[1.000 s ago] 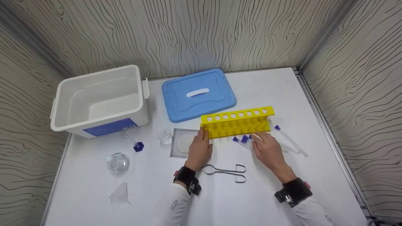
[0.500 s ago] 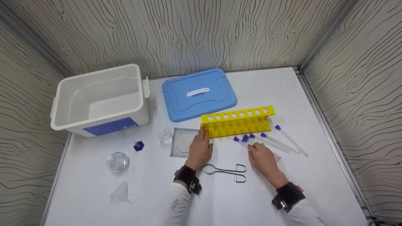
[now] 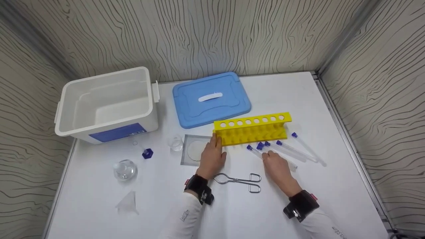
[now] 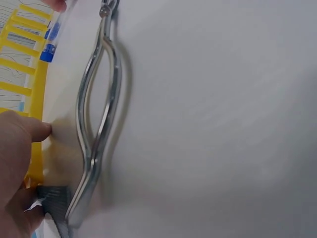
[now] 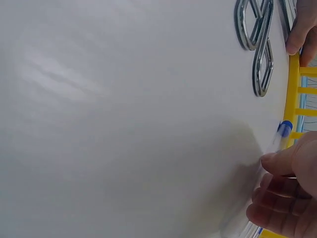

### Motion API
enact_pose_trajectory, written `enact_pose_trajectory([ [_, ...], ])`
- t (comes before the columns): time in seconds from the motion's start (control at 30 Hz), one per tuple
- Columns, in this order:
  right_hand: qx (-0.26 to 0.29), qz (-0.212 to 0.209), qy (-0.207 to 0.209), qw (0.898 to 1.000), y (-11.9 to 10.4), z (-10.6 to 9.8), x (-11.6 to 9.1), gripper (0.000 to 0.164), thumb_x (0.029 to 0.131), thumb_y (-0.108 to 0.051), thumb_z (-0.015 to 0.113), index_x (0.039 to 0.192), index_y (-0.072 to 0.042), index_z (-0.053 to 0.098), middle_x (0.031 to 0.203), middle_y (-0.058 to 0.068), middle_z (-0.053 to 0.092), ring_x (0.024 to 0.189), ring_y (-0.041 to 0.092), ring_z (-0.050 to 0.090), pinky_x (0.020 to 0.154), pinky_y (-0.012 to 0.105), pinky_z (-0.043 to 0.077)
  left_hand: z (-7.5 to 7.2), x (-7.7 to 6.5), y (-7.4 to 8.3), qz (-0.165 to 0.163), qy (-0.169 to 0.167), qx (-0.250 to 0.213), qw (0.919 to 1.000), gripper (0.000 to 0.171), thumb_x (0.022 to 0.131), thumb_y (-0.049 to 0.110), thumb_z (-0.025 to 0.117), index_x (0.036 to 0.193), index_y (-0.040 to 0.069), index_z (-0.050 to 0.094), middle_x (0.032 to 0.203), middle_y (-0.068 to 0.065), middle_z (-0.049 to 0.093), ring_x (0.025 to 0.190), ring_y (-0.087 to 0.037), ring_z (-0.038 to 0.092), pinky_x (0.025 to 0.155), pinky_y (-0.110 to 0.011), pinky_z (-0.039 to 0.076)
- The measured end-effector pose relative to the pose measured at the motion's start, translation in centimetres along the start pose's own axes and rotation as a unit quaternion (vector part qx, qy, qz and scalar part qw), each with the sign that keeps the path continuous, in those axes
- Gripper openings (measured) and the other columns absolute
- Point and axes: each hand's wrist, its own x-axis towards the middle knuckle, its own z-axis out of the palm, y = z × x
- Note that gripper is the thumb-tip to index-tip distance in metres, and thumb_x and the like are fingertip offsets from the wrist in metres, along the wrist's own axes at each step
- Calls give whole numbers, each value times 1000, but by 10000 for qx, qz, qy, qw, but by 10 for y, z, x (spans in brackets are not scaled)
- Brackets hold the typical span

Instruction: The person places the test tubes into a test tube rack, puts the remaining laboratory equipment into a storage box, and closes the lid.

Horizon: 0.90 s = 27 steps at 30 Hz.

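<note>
Test tube [image 3: 255,151], clear with a blue cap [image 3: 249,147], lies on the white table [image 3: 232,219] just in front of the yellow rack [image 3: 249,136], cap end toward it. Our right hand [image 3: 277,169] grasps its body, thumb on one side and fingers on the other, as the right wrist view shows. Our left hand [image 3: 212,159] is not clenched; its extended fingers rest on the rack's left end.

We judge the tube light and stiff, smooth enough to roll or slip between fingertips. We cannot tell glass from plastic, so we would treat it as fragile — a light, even pinch, no squeezing or bending. The body a little below the cap looks the best hold; the cap itself might work loose if it bore the load. The rack looks light too and could skid if nudged, so a touch at one end seems enough to steady it. The other tubes [image 3: 292,152] lie close beside ours, so fingers could easily knock them.

Against the frame of a second ago, our right hand sits nearer to us — back then it covered part of the group by the caps, and now more of those caps show. Against half a second ago, it has barely shifted. Our left hand and the rack keep their places, and the metal tongs [image 3: 237,181] lie as they did.
</note>
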Motion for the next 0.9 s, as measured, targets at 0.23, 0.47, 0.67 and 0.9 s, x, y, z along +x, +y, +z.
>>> enact_pose_trajectory([
  [0.23, 1087, 781, -741, 9882, -6, -18, 1, 21, 92, -7, 66, 111, -1, 71, 92, 13, 70, 79, 28, 67, 69, 42, 57, 0, -1, 1, -42, -149, 71, 9999, 71, 99, 33, 60, 156, 5, 28, 166, -17, 20, 135, -29, 49, 113, -40, 44],
  [0.47, 2341, 1320, -533, 9617, -12, -51, 17, 29, 96, -12, 64, 124, -5, 66, 102, 10, 70, 85, 20, 63, 78, 38, 58, -1, 0, 0, 81, 1, 61, 9999, 69, 98, 31, 61, 154, 3, 32, 164, -20, 24, 136, -32, 49, 113, -42, 44],
  [0.67, 3358, 1418, 151, 9311, -12, -65, 36, 29, 96, -12, 65, 122, -2, 65, 110, 14, 71, 96, 26, 67, 82, 31, 59, 1, 2, -1, -24, -129, 7, 9999, 70, 99, 32, 59, 156, 5, 29, 166, -17, 20, 136, -31, 48, 114, -41, 44],
  [0.9, 4266, 1676, 383, 8879, -15, -72, 54, 36, 97, -22, 63, 128, -3, 62, 116, 14, 69, 103, 22, 65, 82, 7, 50, 3, 2, -1, 49, 42, 84, 9999, 69, 98, 32, 61, 154, 4, 32, 163, -19, 26, 133, -32, 52, 110, -42, 47],
])
